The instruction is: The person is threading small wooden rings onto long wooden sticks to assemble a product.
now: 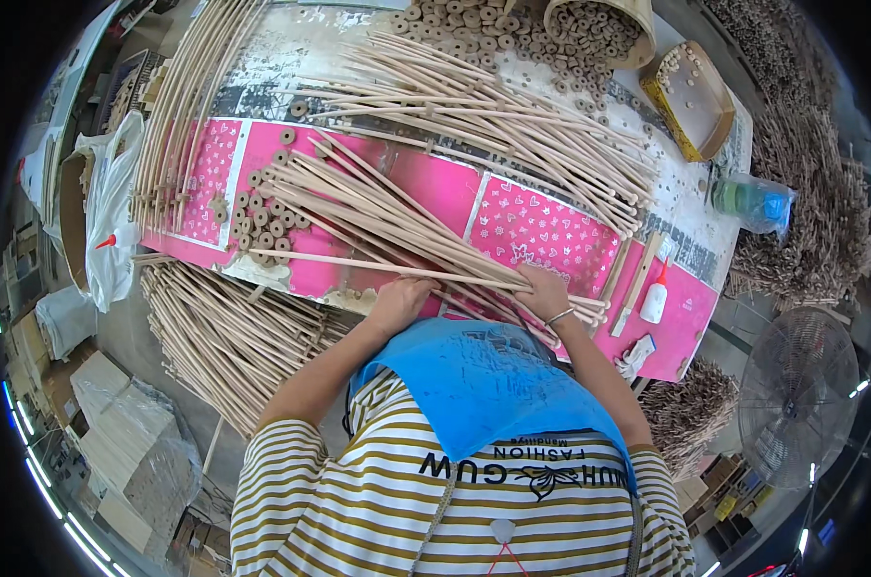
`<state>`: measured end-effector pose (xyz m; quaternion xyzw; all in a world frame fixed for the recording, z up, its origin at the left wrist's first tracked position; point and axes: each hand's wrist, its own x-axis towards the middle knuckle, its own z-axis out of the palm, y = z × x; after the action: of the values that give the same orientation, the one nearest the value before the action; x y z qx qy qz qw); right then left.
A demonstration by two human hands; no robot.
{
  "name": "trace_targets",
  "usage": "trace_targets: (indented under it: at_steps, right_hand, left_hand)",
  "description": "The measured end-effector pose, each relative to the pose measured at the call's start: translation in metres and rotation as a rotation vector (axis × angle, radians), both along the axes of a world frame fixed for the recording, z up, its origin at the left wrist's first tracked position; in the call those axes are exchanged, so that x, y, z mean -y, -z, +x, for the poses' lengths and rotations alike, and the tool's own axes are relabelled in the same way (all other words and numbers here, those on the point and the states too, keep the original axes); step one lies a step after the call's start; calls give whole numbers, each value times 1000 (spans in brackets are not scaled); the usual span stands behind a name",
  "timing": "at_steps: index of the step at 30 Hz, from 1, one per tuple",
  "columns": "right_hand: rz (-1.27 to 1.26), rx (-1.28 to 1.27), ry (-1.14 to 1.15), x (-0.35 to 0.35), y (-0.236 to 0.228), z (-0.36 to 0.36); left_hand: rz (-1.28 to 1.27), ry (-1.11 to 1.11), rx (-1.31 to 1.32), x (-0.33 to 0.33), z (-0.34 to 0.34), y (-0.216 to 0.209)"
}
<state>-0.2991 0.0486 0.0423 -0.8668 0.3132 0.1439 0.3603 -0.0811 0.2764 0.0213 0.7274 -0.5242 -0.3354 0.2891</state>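
Long thin wooden sticks (383, 213) lie in a loose bundle, slanting across the pink sheet (349, 279) in front of me. My right hand (548, 291) is closed round the near right end of a stick (344, 261) that runs left over the sheet; neighbouring sticks pass by its fingers. My left hand (404, 300) rests at the table's near edge, beside the lower sticks. Its fingers are curled, and what they hold, if anything, is hidden. Small round wooden rings (262, 226) lie at the left ends of the sticks.
Another stick pile (474, 106) lies farther back, with a ring-filled tub (599, 34) behind. At right are a glue bottle (654, 301), a yellow-edged tray (690, 101) and a fan (798, 399). Bundled sticks (238, 332) stand below left; upright ringed sticks (181, 125) are far left.
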Motion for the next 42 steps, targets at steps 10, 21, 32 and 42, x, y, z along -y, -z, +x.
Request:
trace_targets:
  at_steps: [10,21,32,42]
  right_hand:
    - [337,223,244,-14,-64,-25]
    - [430,457,1265,-1,-77,-101]
    - [488,602,1549,30,-54,-112]
    - [591,582,1581,45,-38,-116]
  left_hand:
    - [55,37,-135,31,8,9]
    - [-270,-65,73,330,79,-28]
    - [-166,184,693,499,85,26]
    - [-346,438,914,521,98,53]
